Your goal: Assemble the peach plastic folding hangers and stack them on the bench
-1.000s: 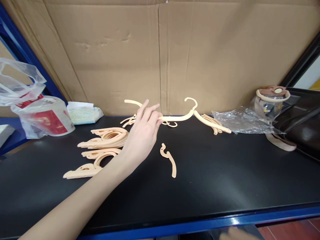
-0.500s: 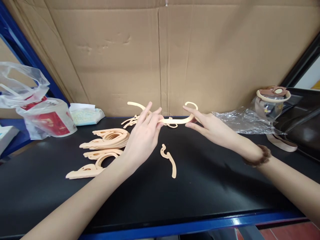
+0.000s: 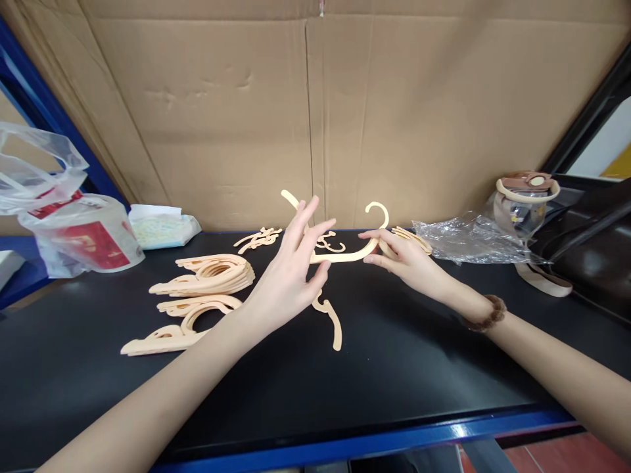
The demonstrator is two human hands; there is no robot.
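Lowered slightly since half a second ago, the cream curved plastic hanger (image 3: pixel 345 257) has its far-left end swung rightward; it hangs above the black table (image 3: pixel 419 368), towards the far edge's middle. The right hand (image 3: pixel 407 259) pinches it below the hook; the left hand (image 3: pixel 283 282), fingers spread, meets its other side, and whether that grip is closed I cannot tell. By the far left corner, a translucent plastic bag (image 3: pixel 44 187) holds a round white, red-labelled tub (image 3: pixel 96 243).

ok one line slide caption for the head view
Right hand holds a cream hanger near its hook, left hand farther along it, above a black tabletop.
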